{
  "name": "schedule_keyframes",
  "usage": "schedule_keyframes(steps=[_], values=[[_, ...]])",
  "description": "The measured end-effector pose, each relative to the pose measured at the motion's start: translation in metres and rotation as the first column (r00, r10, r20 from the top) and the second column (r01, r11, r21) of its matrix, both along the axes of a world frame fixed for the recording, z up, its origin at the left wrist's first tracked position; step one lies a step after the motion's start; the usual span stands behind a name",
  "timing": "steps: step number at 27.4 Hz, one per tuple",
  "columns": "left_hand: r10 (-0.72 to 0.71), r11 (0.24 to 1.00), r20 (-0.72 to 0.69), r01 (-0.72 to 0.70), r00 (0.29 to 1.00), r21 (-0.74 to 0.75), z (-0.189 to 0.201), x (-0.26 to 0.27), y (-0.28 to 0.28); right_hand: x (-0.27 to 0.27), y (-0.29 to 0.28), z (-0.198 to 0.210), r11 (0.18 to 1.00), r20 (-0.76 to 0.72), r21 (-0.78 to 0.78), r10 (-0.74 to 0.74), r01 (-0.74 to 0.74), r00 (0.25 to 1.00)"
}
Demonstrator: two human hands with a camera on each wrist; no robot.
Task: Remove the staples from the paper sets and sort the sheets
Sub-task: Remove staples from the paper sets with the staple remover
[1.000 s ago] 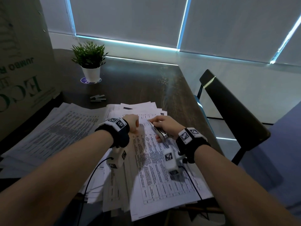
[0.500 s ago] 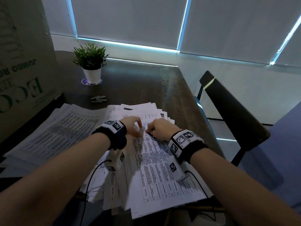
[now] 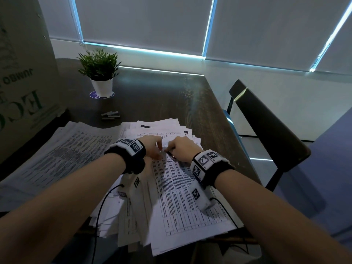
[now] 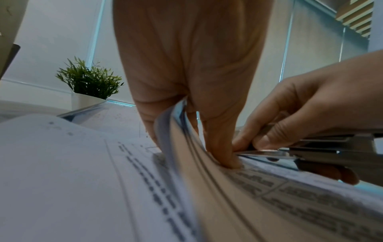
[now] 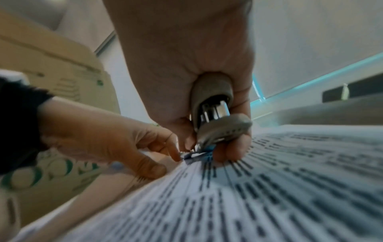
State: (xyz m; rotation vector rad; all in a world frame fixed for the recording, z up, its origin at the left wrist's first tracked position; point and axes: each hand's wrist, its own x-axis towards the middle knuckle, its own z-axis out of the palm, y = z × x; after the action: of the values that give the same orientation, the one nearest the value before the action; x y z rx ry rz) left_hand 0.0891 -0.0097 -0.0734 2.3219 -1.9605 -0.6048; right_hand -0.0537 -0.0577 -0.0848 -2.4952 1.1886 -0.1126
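You are mid-way through pulling one staple, with most of the job apparently ahead. Your right hand (image 3: 182, 150) is wrapped round the stapler (image 5: 215, 114), its thin metal tongue laid flat against the upper corner of the top paper set (image 3: 177, 189). Your left hand (image 3: 153, 147) is just beside the stapler, fingers curled, pinching and bowing up that same corner. The staple itself is hidden between your fingertips, so I cannot tell whether it is out yet. The set lies on a thick, untidy heap (image 3: 133, 216) directly under the stapler, on the bench (image 3: 162, 96). A flatter spread of sheets (image 3: 57, 155) lies left of the stapler, probably pages already sorted. Judging by the heap, many sets remain to be unstapled.
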Motion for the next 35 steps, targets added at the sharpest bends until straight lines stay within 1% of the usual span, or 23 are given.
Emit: schedule_keyframes(steps=[3, 5, 6, 11, 13, 15, 16, 18, 20, 21, 22, 23, 24, 25, 26, 27, 28, 29, 30, 32, 33, 35], values=[[0.014, 1.0, 0.005, -0.014, 1.0, 0.002, 0.002, -0.003, 0.0, -0.005, -0.004, 0.005, 0.99, 0.096, 0.142, -0.027, 0.014, 0.995], [0.011, 1.0, 0.026, -0.011, 1.0, 0.0, 0.004, -0.006, 0.0, -0.008, -0.006, 0.007, 0.948, 0.222, 0.312, -0.13, 0.056, 0.966], [0.01, 1.0, 0.033, -0.01, 0.999, -0.006, 0.005, -0.007, 0.0, -0.011, -0.006, 0.007, 0.922, 0.262, 0.383, -0.174, 0.063, 0.949], [0.0, 1.0, 0.042, 0.0, 0.999, 0.001, 0.004, -0.011, -0.002, -0.016, -0.013, 0.008, 0.856, 0.331, 0.516, -0.227, 0.025, 0.916], [-0.003, 1.0, 0.052, 0.004, 0.999, -0.006, 0.004, -0.013, -0.004, -0.017, -0.011, 0.006, 0.818, 0.391, 0.573, -0.33, 0.053, 0.859], [-0.012, 1.0, 0.066, 0.013, 0.998, -0.019, 0.003, -0.016, -0.004, -0.021, -0.006, 0.004, 0.73, 0.444, 0.679, -0.497, 0.083, 0.746], [-0.017, 1.0, 0.081, 0.018, 0.997, -0.019, 0.003, -0.016, -0.004, -0.022, -0.004, 0.003, 0.719, 0.456, 0.689, -0.525, 0.088, 0.718], [-0.012, 1.0, 0.121, 0.011, 0.993, 0.002, 0.005, -0.019, -0.004, -0.024, -0.002, 0.003, 0.76, 0.461, 0.645, -0.468, 0.078, 0.754], [-0.041, 0.999, 0.241, 0.034, 0.97, 0.033, 0.015, -0.023, -0.008, -0.029, -0.004, 0.007, 0.821, 0.454, 0.566, -0.39, 0.078, 0.801], [-0.057, 0.998, 0.296, 0.058, 0.954, 0.004, 0.018, -0.025, -0.013, -0.034, -0.007, 0.009, 0.865, 0.43, 0.492, -0.341, 0.099, 0.836], [-0.055, 0.994, 0.281, 0.079, 0.958, -0.074, 0.021, -0.028, -0.019, -0.04, -0.011, 0.011, 0.906, 0.384, 0.404, -0.292, 0.125, 0.876], [-0.046, 0.986, 0.185, 0.074, 0.982, -0.148, 0.023, -0.033, -0.027, -0.048, -0.015, 0.013, 0.94, 0.326, 0.311, -0.243, 0.139, 0.914], [-0.038, 0.978, 0.002, 0.038, 0.999, -0.204, 0.024, -0.038, -0.035, -0.056, -0.016, 0.016, 0.963, 0.271, 0.233, -0.2, 0.137, 0.942], [-0.035, 0.985, -0.171, 0.004, 0.985, -0.175, 0.025, -0.046, -0.042, -0.066, -0.016, 0.018, 0.975, 0.236, 0.183, -0.168, 0.126, 0.957], [-0.04, 0.995, -0.321, 0.01, 0.946, -0.097, 0.024, -0.056, -0.045, -0.076, -0.015, 0.02, 0.982, 0.222, 0.153, -0.142, 0.11, 0.965], [-0.04, 0.999, -0.418, 0.038, 0.908, -0.012, 0.023, -0.066, -0.049, -0.087, -0.013, 0.022, 0.986, 0.22, 0.133, -0.124, 0.097, 0.968], [-0.052, 0.997, -0.468, 0.07, 0.882, 0.021, 0.021, -0.075, -0.054, -0.098, -0.01, 0.026, 0.989, 0.213, 0.118, -0.108, 0.085, 0.971], [-0.08, 0.995, -0.485, 0.097, 0.871, 0.009, 0.02, -0.084, -0.058, -0.109, -0.008, 0.029, 0.991, 0.181, 0.106, -0.1, 0.081, 0.978], [-0.113, 0.993, -0.502, 0.12, 0.857, -0.019, 0.019, -0.093, -0.061, -0.119, -0.007, 0.034, 0.993, 0.135, 0.09, -0.091, 0.079, 0.987], [-0.133, 0.988, -0.556, 0.152, 0.821, -0.012, 0.019, -0.113, -0.067, -0.139, -0.005, 0.043, 0.995, 0.026, 0.053, -0.092, 0.09, 0.995], [-0.131, 0.986, -0.569, 0.169, 0.812, 0.014, 0.019, -0.123, -0.07, -0.148, -0.004, 0.047, 0.994, -0.021, 0.055, -0.096, 0.097, 0.995], [-0.143, 0.982, -0.548, 0.187, 0.824, 0.025, 0.02, -0.145, -0.074, -0.164, -0.002, 0.055, 0.991, -0.128, 0.073, -0.099, 0.109, 0.987]])
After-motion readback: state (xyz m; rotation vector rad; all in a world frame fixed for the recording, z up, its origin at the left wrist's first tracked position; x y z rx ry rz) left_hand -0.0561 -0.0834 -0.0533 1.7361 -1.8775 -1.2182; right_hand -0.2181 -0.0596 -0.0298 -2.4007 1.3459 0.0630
